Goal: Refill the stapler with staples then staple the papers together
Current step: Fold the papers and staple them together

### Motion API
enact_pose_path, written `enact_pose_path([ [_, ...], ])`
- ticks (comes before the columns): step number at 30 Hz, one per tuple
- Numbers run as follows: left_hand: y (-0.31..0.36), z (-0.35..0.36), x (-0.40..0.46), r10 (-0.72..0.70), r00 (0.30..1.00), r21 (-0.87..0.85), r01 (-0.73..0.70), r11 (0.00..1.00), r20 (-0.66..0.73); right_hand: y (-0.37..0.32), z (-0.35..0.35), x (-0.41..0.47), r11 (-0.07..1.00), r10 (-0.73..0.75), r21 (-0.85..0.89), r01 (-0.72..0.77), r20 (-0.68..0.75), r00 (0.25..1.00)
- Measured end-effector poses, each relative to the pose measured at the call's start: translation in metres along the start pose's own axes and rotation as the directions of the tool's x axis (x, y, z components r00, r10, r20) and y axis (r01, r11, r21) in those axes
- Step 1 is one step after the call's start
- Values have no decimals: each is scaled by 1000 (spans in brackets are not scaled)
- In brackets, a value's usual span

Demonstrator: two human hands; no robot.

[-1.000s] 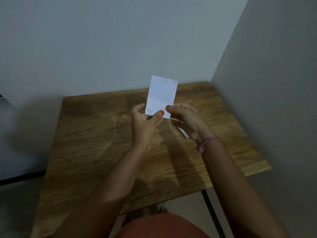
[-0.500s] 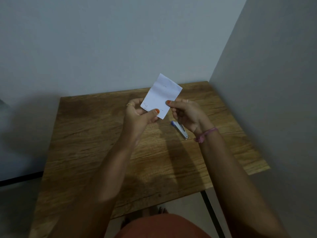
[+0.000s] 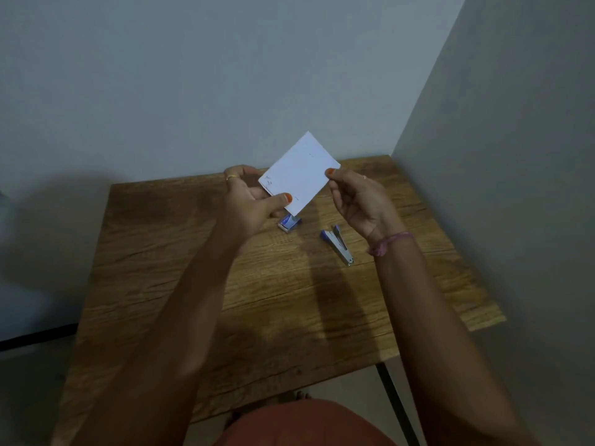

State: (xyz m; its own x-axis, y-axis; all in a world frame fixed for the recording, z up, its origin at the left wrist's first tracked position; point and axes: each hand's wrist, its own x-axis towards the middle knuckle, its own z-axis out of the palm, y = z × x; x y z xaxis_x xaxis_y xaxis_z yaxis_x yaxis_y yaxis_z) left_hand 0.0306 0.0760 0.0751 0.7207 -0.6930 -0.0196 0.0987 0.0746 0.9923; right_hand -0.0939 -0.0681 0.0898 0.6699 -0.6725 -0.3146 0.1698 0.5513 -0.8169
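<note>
Left hand pinches papers tilted, seemingly up-right.

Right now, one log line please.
papers: held up, both hands | left, right: pinching edges | stapler, staple box: on table

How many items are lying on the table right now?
2: the staple box near the table middle, partly behind the held papers, and the stapler to its right. More could be hidden behind the arms.

Orange-painted nails, a pink wristband on the right wrist, a gold ring, rust-orange clothing.
</note>
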Motion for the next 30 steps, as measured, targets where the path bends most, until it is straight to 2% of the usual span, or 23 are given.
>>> enact_pose_path([
  [3, -1, 6, -2, 141, 984, 55, -136, 989, -108, -2, 1, 3, 999, -16, 29, 15, 17, 1000],
  [6, -12, 19, -9, 238, 969, -13, -240, 971, -66, -1, 6, 5, 999, -42, 24, 41, 29, 999],
  [10, -19, 25, -8, 160, 987, -118, -163, 980, -31, 0, 9, 7, 997, -71, -25, 72, 51, 996],
  [15, -15, 17, -3, 81, 996, -155, -84, 984, -25, -6, 1, 12, 990, -56, -123, 63, 58, 997],
  [26, -23, 12, -2, 9, 1000, -48, -9, 999, 0, 2, -19, 18, 984, 147, -117, -136, 93, 985],
  [30, -25, 10, -1, -4, 1000, -39, 5, 999, 10, 9, -29, 23, 985, 154, -91, -145, 104, 983],
])
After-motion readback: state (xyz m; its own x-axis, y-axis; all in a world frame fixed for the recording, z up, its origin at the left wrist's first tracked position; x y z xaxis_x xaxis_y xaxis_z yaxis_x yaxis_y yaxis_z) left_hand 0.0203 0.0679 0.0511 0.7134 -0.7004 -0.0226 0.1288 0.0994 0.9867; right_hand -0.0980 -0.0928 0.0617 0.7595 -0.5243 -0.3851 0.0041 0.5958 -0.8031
